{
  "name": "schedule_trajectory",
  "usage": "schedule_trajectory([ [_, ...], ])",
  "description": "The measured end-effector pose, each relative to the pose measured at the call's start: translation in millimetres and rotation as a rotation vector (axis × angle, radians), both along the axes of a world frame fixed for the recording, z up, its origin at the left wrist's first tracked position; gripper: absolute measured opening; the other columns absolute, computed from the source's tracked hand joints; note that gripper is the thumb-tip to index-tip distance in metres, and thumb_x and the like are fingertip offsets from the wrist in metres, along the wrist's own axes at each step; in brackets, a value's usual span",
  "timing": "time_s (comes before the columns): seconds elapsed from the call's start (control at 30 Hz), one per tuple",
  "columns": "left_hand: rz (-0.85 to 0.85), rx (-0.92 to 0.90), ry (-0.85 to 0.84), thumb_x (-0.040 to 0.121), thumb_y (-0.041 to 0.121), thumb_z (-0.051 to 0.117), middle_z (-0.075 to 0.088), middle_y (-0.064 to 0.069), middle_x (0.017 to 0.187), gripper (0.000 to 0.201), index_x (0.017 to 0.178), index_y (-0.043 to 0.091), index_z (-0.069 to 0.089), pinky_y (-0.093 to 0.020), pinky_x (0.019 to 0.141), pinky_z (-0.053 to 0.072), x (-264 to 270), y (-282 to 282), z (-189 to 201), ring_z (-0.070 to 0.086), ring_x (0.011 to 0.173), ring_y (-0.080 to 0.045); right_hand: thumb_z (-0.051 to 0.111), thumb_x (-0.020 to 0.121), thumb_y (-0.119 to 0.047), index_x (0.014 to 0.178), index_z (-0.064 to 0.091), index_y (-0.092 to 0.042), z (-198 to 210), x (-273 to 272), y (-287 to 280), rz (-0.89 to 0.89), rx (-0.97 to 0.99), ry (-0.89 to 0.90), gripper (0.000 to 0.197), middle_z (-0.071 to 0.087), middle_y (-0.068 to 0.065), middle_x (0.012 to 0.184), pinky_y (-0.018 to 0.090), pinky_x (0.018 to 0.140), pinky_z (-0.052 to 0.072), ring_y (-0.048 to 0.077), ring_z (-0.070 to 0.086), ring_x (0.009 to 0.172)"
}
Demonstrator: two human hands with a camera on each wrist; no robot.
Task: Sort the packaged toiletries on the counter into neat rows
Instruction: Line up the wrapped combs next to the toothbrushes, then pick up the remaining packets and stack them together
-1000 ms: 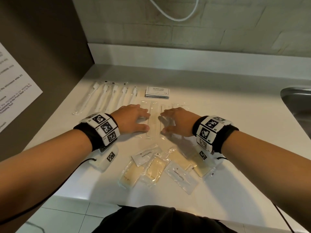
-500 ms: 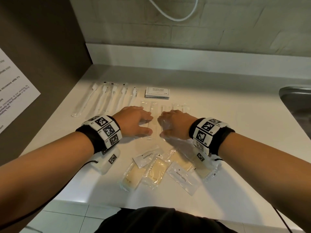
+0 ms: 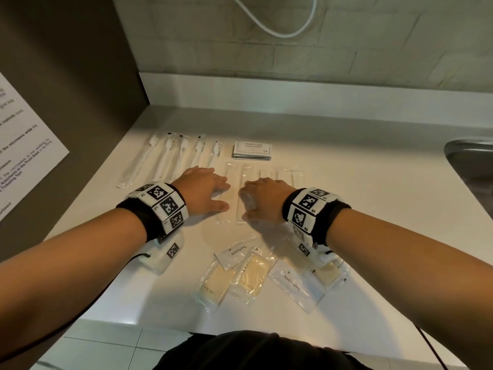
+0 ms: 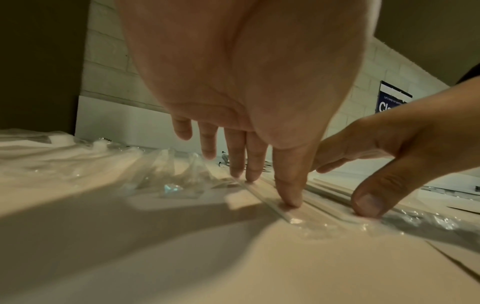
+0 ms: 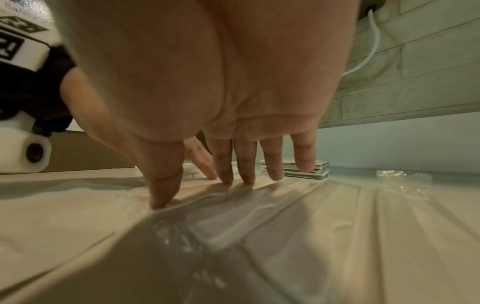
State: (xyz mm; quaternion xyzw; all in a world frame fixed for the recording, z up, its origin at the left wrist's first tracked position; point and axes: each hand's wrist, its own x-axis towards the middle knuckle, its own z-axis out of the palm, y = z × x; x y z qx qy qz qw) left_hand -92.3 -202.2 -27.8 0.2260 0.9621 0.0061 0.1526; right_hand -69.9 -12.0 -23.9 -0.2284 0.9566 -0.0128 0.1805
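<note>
Several long clear packets (image 3: 236, 193), each with a slim pale stick inside, lie side by side in the middle of the white counter (image 3: 373, 209). My left hand (image 3: 210, 192) lies flat on the left ones, its fingers (image 4: 253, 164) straight and the thumb pressing the wrap. My right hand (image 3: 260, 198) presses the packets beside it (image 5: 259, 207) with straight fingers (image 5: 246, 170). Wrapped toothbrushes (image 3: 170, 158) form a row at the back left, beside stacked shampoo sachets (image 3: 252, 150). Toothpaste sachets (image 3: 293, 285) and soap packets (image 3: 253, 276) lie jumbled near the front edge.
A steel sink (image 3: 472, 161) sits at the right end of the counter. A dark panel with a printed notice (image 3: 24, 156) closes off the left side. The tiled back wall has a white cable (image 3: 280, 25) hanging on it.
Both hands have drawn slightly closer together over the clear packets, narrowing the gap between the thumbs. Nothing else on the counter has moved.
</note>
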Motion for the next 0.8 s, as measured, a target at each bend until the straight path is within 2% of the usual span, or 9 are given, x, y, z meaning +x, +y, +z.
schedule_trajectory([
  [0.8,0.02,-0.008,-0.018,0.091,0.059,0.052,0.026,0.013,0.16,0.066,0.148,0.031,0.039,-0.04,0.121,0.003,-5.5,-1.6,-1.1,0.01,0.151,-0.017,0.054,0.089,-0.05,0.133,0.047,-0.022,-0.5,-3.0,-2.1,-0.027,-0.009,-0.029,0.053,0.047,-0.002,0.138,0.045,0.103,0.038,0.025,0.043,0.127],
])
